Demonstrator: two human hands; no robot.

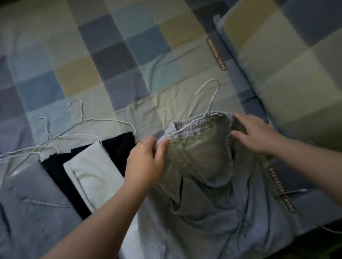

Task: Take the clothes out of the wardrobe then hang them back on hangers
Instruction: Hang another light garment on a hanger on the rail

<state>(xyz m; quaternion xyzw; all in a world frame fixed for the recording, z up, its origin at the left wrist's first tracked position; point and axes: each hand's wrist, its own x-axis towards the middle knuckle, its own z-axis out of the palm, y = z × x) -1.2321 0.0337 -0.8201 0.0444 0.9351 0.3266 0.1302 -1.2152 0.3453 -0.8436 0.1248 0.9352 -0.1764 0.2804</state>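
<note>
Mid-task, hanging stage. The wardrobe is not in view; the clothes lie spread on the bed [111, 50], so the taking-out part looks done.

The grey trousers [210, 222] lie on the bed's near right side, legs trailing toward the person, waistband [199, 123] lifted and held open. A white wire hanger [209, 94] sits at the waistband. Its hook sticks out above and its lower part is hidden in the fabric, so how far in it sits is unclear.

The left hand [146, 161] pinches the left end of the waistband, thumb and fingers closed on the gathered elastic. The right hand [253, 133] grips the right end, fingers over the edge and thumb under it — both hands stretch the opening wide.

Still to do, judging by the layout: left of the trousers lie a white garment [95, 172], a black garment [119, 142] and a blue-grey garment [23, 203]. Several more wire hangers [91, 122] rest at their top edges — whether any is already threaded in cannot be told. Nothing is back in the wardrobe yet, so most of the hanging is probably left.

A checked pillow [297, 58] lies at right, and a thin white cable [293, 191] crosses the bed edge.
</note>
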